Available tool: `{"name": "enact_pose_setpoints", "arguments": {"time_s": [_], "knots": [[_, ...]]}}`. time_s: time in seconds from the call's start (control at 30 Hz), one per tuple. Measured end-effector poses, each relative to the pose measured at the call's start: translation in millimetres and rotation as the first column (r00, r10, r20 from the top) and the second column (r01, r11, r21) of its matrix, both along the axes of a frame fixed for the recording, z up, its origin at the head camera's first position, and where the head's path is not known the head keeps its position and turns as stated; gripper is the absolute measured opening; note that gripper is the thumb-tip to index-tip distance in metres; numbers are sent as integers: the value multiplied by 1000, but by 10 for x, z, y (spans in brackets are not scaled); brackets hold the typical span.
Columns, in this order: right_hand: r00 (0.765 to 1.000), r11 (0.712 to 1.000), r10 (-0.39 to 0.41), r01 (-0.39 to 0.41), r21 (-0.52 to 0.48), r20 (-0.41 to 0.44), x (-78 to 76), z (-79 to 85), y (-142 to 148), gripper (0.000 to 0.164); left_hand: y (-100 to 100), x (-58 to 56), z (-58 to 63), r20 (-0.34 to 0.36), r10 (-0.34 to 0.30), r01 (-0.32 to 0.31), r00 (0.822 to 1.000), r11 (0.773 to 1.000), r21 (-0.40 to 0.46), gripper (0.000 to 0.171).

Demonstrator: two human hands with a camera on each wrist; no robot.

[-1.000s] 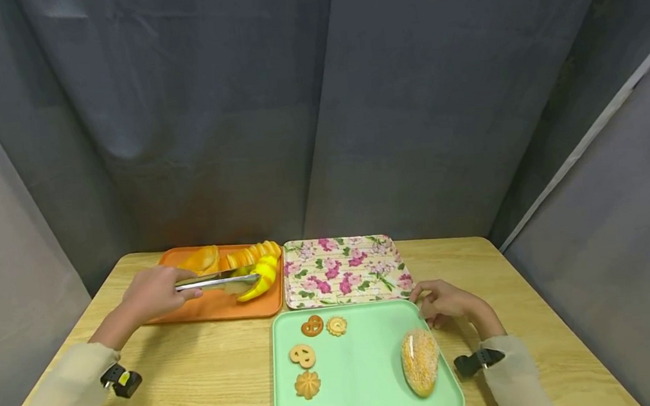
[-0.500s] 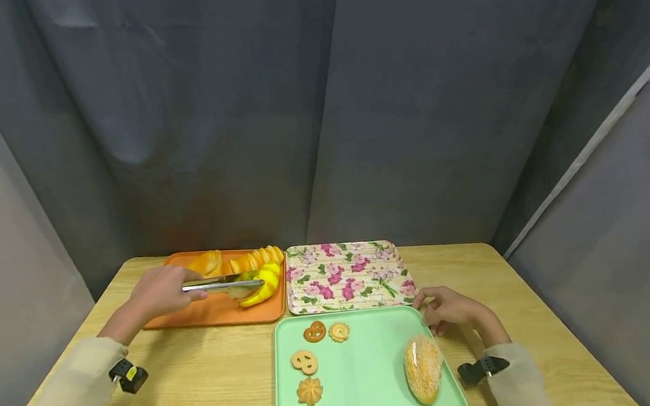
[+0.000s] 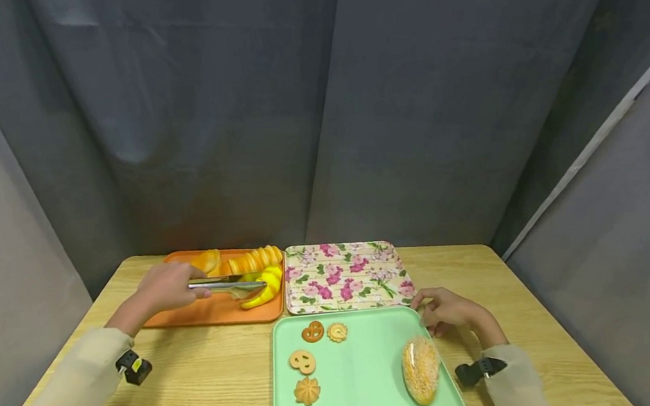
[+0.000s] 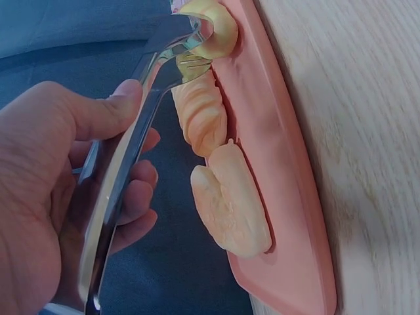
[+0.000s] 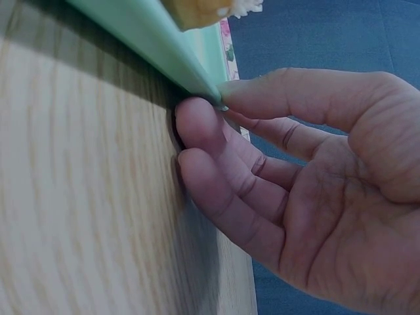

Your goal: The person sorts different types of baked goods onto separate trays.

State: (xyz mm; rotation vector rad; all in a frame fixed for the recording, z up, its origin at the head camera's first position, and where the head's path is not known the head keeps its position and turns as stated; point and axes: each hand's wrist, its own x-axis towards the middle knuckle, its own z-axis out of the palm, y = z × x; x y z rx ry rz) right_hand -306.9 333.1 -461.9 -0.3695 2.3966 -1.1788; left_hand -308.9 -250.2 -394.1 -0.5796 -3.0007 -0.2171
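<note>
Metal tongs at curved yellow bread.

Txt/nos./brands/signs: none legible, all 3 views. L. wrist cam: sm. yellow patch, content unreadable at this res. Floral tray: any lettering w/in pattern too fine to make out.

Table bears three trays (one floral).

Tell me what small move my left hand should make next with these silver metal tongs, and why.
Probably squeeze the silver metal tongs gently with your left hand: in the left wrist view their two ends stand apart at the yellow croissant-shaped bread, which appears to rest on the orange rectangular tray; a firm grip isn't evident.
</note>
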Motion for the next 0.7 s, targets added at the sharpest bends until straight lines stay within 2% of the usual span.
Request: {"name": "enact_pose_setpoints", "arguments": {"time_s": [0.53, 0.7], "knots": [[1000, 1000, -5, 6, 22, -13, -16, 1, 3, 33, -20, -5, -6, 15, 9, -8, 1000, 999, -34, 52], [1000, 1000, -12, 13, 20, -12, 1, -11, 3, 33, -30, 13, -4, 14, 19, -19, 1000, 999, -43, 61]]}}
